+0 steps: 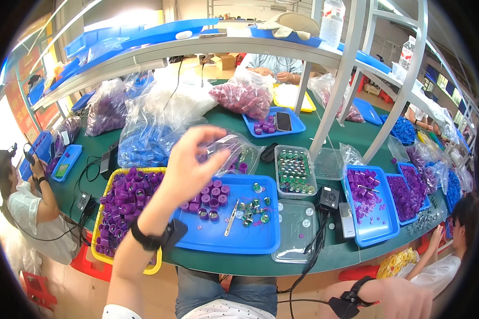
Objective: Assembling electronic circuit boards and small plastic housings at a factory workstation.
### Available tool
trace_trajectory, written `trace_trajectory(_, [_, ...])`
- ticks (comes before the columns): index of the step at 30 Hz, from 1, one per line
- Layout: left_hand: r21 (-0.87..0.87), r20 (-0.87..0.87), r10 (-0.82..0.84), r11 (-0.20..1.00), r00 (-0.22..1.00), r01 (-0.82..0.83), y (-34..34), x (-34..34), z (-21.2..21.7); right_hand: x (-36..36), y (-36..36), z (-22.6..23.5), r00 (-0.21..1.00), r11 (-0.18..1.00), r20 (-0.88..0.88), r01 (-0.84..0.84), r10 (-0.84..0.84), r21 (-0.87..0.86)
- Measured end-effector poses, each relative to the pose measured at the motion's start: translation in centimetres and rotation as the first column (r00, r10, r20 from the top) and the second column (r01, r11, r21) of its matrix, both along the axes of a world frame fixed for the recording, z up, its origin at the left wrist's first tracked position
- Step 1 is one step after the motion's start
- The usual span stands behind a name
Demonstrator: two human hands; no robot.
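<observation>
My left hand (189, 165) is raised over the back edge of a blue tray (269, 242). Its thumb and fingers are curved but apart, with nothing between them. Below it in the tray are several purple caps (215, 196), metal tweezers (231, 217) and a cluster of small green circuit boards (253, 211) with wires. At the lower right, off the table's front edge, is my right hand (402, 297); its fingers are blurred and partly cut off, so whatever they hold is hidden. Both wrists wear black straps with small devices.
Left stands a yellow tray (97, 242) heaped with purple caps. To the right are a clear box (295, 194) of green parts, its lid (292, 250), black cables (316, 250) and a blue tray (380, 236) of purple pieces. Shelf posts (332, 90) rise behind; people sit on both sides.
</observation>
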State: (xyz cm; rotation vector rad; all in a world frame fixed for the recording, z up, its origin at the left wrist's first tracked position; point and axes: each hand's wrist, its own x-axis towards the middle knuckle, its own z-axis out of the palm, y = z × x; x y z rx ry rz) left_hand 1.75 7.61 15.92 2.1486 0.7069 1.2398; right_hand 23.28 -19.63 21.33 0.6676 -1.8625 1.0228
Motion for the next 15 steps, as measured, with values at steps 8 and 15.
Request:
trace_trajectory(8, [0.267, -0.264, 0.43, 0.893, 0.863, -0.363, 18.3, 6.7, 1.9, 2.8, 10.9, -11.6, 0.59, 0.037, 0.474, 0.651, -0.654, -0.758])
trace_trajectory(15, [0.453, -0.733, 0.606, 0.774, 0.309, -0.442, 32.5, 10.4, -6.4, 3.9, 15.1, -19.2, 0.518, -0.231, 0.73, 0.721, -0.445, -0.653])
